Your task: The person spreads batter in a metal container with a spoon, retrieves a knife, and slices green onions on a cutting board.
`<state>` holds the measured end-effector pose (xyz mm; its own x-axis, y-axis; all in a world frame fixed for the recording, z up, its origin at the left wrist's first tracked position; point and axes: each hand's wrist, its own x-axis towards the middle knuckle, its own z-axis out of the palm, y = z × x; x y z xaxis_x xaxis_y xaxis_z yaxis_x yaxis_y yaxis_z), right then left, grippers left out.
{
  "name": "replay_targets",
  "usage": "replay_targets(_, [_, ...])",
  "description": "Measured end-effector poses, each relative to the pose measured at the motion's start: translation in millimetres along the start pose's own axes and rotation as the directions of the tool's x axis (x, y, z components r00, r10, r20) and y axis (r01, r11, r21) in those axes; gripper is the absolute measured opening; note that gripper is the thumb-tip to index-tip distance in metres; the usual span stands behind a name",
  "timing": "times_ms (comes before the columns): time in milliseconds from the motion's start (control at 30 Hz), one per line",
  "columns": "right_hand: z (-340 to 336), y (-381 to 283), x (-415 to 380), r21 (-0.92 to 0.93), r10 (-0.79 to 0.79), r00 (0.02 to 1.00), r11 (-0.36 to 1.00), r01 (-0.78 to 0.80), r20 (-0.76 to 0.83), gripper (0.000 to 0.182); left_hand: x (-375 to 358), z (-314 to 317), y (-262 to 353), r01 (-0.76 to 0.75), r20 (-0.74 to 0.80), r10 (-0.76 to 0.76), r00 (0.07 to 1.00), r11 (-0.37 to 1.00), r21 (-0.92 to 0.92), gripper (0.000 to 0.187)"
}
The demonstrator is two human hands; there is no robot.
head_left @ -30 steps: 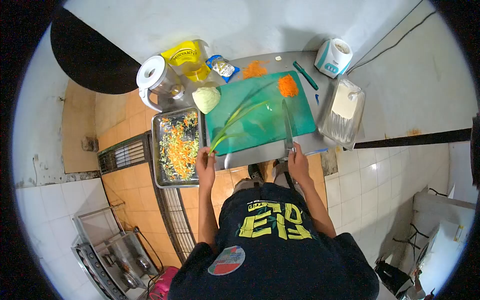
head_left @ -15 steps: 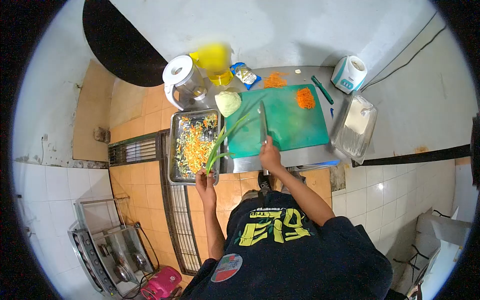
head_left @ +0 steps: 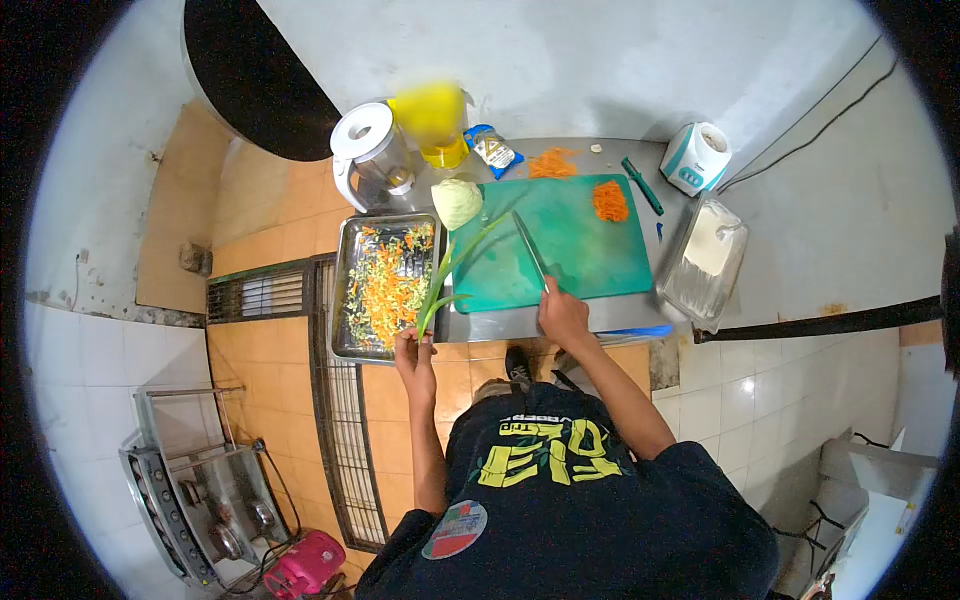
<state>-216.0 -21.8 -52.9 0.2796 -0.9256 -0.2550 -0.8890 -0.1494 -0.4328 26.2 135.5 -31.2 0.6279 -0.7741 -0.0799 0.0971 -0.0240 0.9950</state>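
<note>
My left hand (head_left: 414,352) is closed on the lower end of some long green onion leaves (head_left: 437,290), near the front right corner of a metal tray. The leaves slant up over the tray's right edge onto the green cutting board (head_left: 590,255). In my right hand (head_left: 564,316) is a knife (head_left: 529,246), its blade pointing away from me over the board. Shredded orange carrot (head_left: 610,201) lies on the board's far right part. A piece of cabbage (head_left: 457,203) sits at the far left corner. The metal tray (head_left: 345,250) holds shredded carrot and pale green vegetable.
Behind the board stand a blender jug (head_left: 368,150), a blurred yellow container (head_left: 437,120) and a blue packet (head_left: 493,152). A green-handled peeler (head_left: 642,186), blender base (head_left: 697,158) and clear container of white powder (head_left: 705,260) are at right. More carrot shreds (head_left: 552,163) lie beyond the board.
My right hand has moved slightly right with the knife, whose blade now tilts to the left. My left hand still holds the leaves. The whole view has shifted a little.
</note>
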Motion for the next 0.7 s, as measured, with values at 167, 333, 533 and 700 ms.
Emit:
replay_targets(167, [0, 16, -11, -0.019, 0.002, 1.000, 1.000, -0.003, -0.025, 0.040, 8, 26, 20, -0.034, 0.116, 0.039, 0.992, 0.999, -0.040, 0.012])
replay_targets(333, [-2, 25, -20, -0.018, 0.027, 0.998, 0.999, -0.028, -0.062, 0.038, 30, 55, 13, 0.036, 0.231, -0.064, 0.971, 0.992, 0.120, 0.016])
replay_targets(533, [-7, 46, -30, 0.291, 0.061, 0.998, 0.955, -0.058, -0.004, 0.040, 52, 102, -14, 0.123, 0.326, -0.191, 0.926, 0.969, 0.216, 0.023])
replay_targets(700, [-36, 60, -40, 0.816, 0.121, 0.963, 0.511, -0.269, 0.241, 0.043, 60, 138, -41, 0.019, 0.326, -0.144, 0.934, 0.933, 0.359, 0.021])
